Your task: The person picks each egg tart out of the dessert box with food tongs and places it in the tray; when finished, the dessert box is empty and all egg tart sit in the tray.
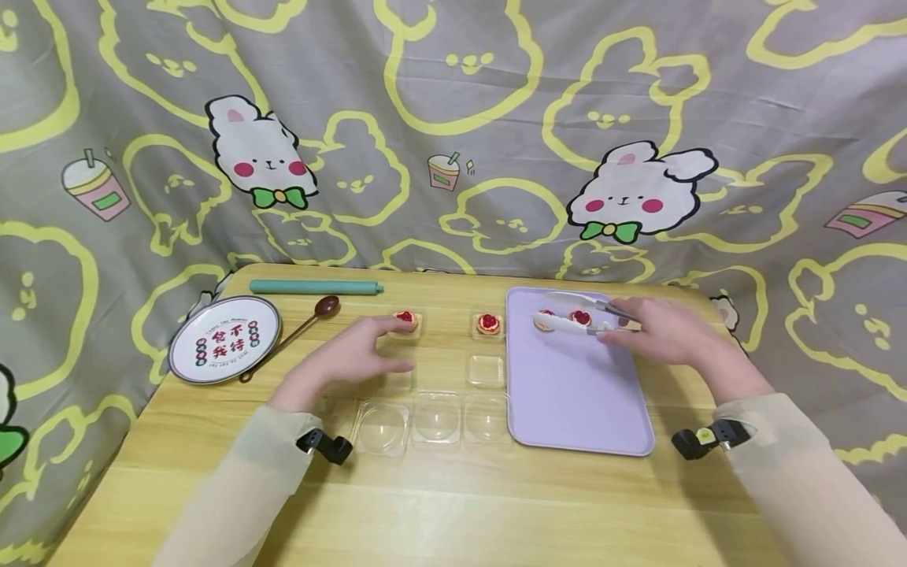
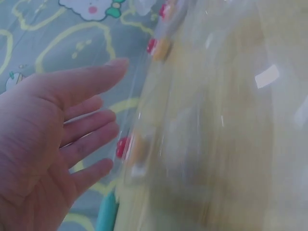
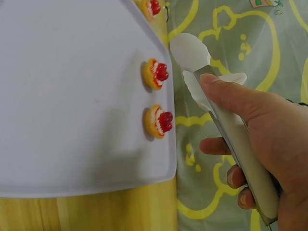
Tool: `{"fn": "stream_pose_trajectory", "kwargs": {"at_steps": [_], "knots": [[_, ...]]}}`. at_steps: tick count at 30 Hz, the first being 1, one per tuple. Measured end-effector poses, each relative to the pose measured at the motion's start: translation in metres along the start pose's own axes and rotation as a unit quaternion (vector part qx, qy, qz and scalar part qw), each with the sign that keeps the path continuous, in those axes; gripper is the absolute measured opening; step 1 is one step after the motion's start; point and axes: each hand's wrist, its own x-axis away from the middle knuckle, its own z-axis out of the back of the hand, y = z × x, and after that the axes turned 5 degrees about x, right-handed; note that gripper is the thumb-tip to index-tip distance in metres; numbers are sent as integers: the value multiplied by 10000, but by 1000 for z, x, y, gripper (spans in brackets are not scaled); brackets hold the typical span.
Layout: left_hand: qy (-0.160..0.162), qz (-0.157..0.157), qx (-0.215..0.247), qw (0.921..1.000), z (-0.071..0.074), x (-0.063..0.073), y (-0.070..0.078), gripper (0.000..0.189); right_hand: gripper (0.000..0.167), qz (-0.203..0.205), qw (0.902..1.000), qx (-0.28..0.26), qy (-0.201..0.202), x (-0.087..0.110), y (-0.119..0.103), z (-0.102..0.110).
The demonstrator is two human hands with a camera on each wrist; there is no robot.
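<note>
My right hand point(image 1: 659, 331) grips a pair of tongs point(image 3: 240, 154) with white ends, held apart above the far end of the lavender tray point(image 1: 577, 394). Under them on the tray sit two small tarts point(image 3: 157, 74) with red topping and cream; one is partly covered by the tongs in the head view. My left hand point(image 1: 354, 350) hovers with spread fingers, holding nothing. Close to its fingertips is a tart point(image 1: 406, 319) in a clear plastic box. Another tart point(image 1: 489, 323) stands in a clear box beside the tray's left edge.
A clear box point(image 1: 486, 370) and several clear lids point(image 1: 383, 428) lie left of the tray. Farther left are a round plate point(image 1: 227, 339), a brown spoon point(image 1: 327, 307) and a teal rod point(image 1: 315, 287). A patterned curtain point(image 1: 496, 157) hangs behind the table.
</note>
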Motion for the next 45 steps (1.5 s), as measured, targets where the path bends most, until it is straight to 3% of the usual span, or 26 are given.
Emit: {"fn": "stream_pose_trajectory", "kwargs": {"at_steps": [8,24,36,45], "knots": [[4,-106,530,9985,-21,-35,16,73,83,141,9997,-4,189,4,-12,11],[179,136,558,9982,-52,-96,25,79,82,463,9983,218,292,2,-42,29],[203,144,381,9990,-62,-121,20,81,73,784,9964,192,279,-14,-51,23],[39,158,508,9986,-64,-128,21,77,84,715,9970,265,102,-32,-54,13]]}}
